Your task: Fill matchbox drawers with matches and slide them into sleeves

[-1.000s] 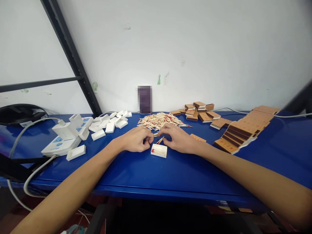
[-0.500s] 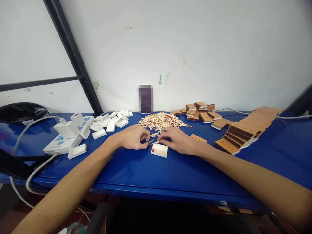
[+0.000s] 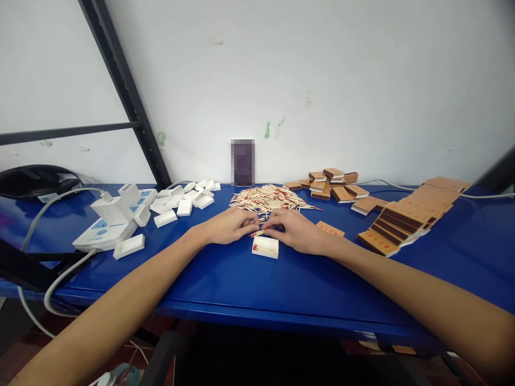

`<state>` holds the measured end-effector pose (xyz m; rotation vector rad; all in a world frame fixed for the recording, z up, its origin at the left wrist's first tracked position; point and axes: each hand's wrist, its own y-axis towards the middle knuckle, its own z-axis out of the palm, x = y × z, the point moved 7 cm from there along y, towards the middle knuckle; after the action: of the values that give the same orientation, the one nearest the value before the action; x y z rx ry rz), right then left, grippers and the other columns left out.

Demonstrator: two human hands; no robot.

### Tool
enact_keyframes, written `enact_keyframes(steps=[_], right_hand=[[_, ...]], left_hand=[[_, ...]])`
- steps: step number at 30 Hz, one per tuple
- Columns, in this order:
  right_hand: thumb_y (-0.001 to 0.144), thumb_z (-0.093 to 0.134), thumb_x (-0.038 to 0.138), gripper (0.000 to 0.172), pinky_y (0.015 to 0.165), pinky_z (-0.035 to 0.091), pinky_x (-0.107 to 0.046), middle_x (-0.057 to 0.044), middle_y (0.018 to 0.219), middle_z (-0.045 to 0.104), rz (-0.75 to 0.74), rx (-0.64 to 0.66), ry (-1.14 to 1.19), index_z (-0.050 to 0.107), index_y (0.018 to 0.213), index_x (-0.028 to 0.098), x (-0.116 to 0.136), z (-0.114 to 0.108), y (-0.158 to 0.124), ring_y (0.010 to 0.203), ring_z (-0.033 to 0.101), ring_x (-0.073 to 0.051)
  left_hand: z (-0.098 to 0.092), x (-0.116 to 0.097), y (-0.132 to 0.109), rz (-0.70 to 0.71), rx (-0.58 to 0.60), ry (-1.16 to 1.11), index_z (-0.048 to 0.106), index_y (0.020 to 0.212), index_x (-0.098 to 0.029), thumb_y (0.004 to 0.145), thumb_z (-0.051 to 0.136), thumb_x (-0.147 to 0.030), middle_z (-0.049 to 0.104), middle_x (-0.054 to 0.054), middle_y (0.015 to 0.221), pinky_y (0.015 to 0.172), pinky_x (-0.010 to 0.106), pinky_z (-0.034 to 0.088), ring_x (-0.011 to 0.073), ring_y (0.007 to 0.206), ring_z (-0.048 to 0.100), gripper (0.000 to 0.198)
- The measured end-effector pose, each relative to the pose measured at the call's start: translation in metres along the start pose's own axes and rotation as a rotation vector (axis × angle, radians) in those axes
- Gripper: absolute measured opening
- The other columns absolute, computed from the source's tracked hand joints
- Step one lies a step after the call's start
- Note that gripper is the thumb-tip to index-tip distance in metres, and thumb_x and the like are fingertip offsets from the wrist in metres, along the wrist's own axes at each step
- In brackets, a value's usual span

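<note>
My right hand pinches a few wooden matches between thumb and fingers, their red heads pointing left. Close beside it, my left hand has thumb and forefinger closed at these matches, seemingly on a match; the fingertips partly hide it. Just below the hands, a white inner matchbox tray rests on the blue table. Several red-headed matches lie inside it, heads to the left. Behind the hands spreads a large heap of loose matches.
White empty trays cluster at left, near a power strip with plugs and cables. One tray lies apart. Brown matchbox sleeves pile at right, with overlapping rows farther right. A flat sleeve lies by my right wrist.
My left hand has moved right, bringing its fingertips up to the matches in my right hand. The whole view has shifted slightly.
</note>
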<state>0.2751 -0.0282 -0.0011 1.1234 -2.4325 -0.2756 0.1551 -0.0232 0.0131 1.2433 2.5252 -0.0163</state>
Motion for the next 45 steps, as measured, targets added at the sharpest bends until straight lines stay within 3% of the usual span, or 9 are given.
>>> enact_keyframes(steps=[4, 7, 17, 24, 28, 33, 37, 39, 45], right_hand=[[0.092, 0.054, 0.028, 0.019, 0.071, 0.039, -0.029, -0.006, 0.085, 0.064, 0.013, -0.020, -0.047, 0.072, 0.093, 0.019, 0.001, -0.003, -0.001, 0.080, 0.056, -0.017], [0.091, 0.054, 0.028, 0.020, 0.073, 0.040, -0.029, -0.006, 0.086, 0.065, 0.038, -0.014, -0.124, 0.072, 0.092, 0.019, -0.001, -0.007, 0.000, 0.082, 0.058, -0.018], [0.083, 0.056, 0.018, 0.016, 0.069, 0.039, -0.029, -0.006, 0.092, 0.070, 0.170, 0.134, -0.299, 0.070, 0.091, 0.020, -0.011, -0.021, -0.004, 0.086, 0.060, -0.021], [0.086, 0.055, 0.020, 0.018, 0.074, 0.041, -0.030, -0.006, 0.093, 0.065, 0.067, 0.106, -0.187, 0.072, 0.093, 0.021, -0.004, -0.015, -0.003, 0.087, 0.060, -0.019], [0.087, 0.053, 0.017, 0.022, 0.076, 0.042, -0.031, -0.006, 0.091, 0.066, 0.014, 0.075, -0.123, 0.072, 0.099, 0.021, 0.002, -0.009, -0.002, 0.086, 0.059, -0.019], [0.089, 0.053, 0.017, 0.029, 0.074, 0.041, -0.031, -0.007, 0.090, 0.063, 0.031, 0.036, -0.099, 0.069, 0.113, 0.021, 0.002, -0.006, -0.002, 0.083, 0.057, -0.019], [0.092, 0.051, 0.022, 0.025, 0.073, 0.040, -0.030, -0.007, 0.090, 0.061, 0.016, 0.045, -0.080, 0.070, 0.108, 0.020, 0.001, -0.004, -0.003, 0.085, 0.056, -0.019], [0.092, 0.051, 0.024, 0.022, 0.073, 0.039, -0.029, -0.007, 0.090, 0.061, 0.015, 0.037, -0.075, 0.070, 0.101, 0.020, 0.001, -0.004, -0.003, 0.084, 0.056, -0.018], [0.088, 0.055, 0.023, 0.014, 0.068, 0.037, -0.028, -0.005, 0.085, 0.061, 0.076, 0.025, -0.104, 0.068, 0.090, 0.019, 0.000, -0.008, -0.003, 0.080, 0.055, -0.017]], left_hand=[[-0.004, 0.000, 0.001, 0.024, -0.108, 0.080, 0.062, 0.106, -0.018, 0.095, 0.042, -0.025, 0.066, 0.001, 0.082, 0.065, 0.024, 0.037, 0.0127, 0.070, 0.056, 0.024], [-0.001, 0.000, 0.002, 0.047, -0.083, 0.186, 0.064, 0.109, -0.021, 0.095, 0.045, -0.024, 0.067, 0.003, 0.093, 0.071, 0.026, 0.040, 0.0156, 0.081, 0.060, 0.025], [0.001, 0.004, 0.003, 0.007, -0.083, 0.192, 0.066, 0.097, -0.019, 0.090, 0.048, -0.017, 0.064, 0.002, 0.089, 0.070, 0.026, 0.041, 0.0148, 0.079, 0.058, 0.020], [0.000, 0.000, 0.002, 0.018, -0.090, 0.174, 0.068, 0.094, -0.020, 0.091, 0.048, -0.020, 0.058, 0.003, 0.087, 0.072, 0.027, 0.041, 0.0153, 0.080, 0.056, 0.020], [0.000, -0.003, 0.005, 0.004, -0.175, 0.160, 0.064, 0.100, -0.021, 0.091, 0.052, -0.027, 0.059, 0.002, 0.087, 0.072, 0.027, 0.040, 0.0161, 0.083, 0.056, 0.015], [0.000, 0.002, 0.007, -0.095, -0.275, 0.117, 0.057, 0.104, -0.021, 0.086, 0.059, -0.040, 0.055, -0.004, 0.068, 0.059, 0.024, 0.033, 0.0129, 0.063, 0.051, 0.026], [-0.011, 0.001, 0.002, -0.082, -0.332, 0.094, 0.059, 0.100, -0.019, 0.087, 0.053, -0.030, 0.051, -0.005, 0.064, 0.060, 0.024, 0.034, 0.0105, 0.059, 0.047, 0.018], [-0.017, -0.002, -0.001, -0.051, -0.301, 0.053, 0.060, 0.093, -0.018, 0.088, 0.051, -0.028, 0.051, -0.005, 0.063, 0.061, 0.024, 0.034, 0.0097, 0.058, 0.046, 0.015], [-0.007, -0.016, -0.008, 0.002, 0.065, -0.038, 0.058, 0.068, -0.016, 0.076, 0.064, -0.058, 0.049, -0.003, 0.058, 0.052, 0.023, 0.028, 0.0086, 0.052, 0.039, 0.044]])
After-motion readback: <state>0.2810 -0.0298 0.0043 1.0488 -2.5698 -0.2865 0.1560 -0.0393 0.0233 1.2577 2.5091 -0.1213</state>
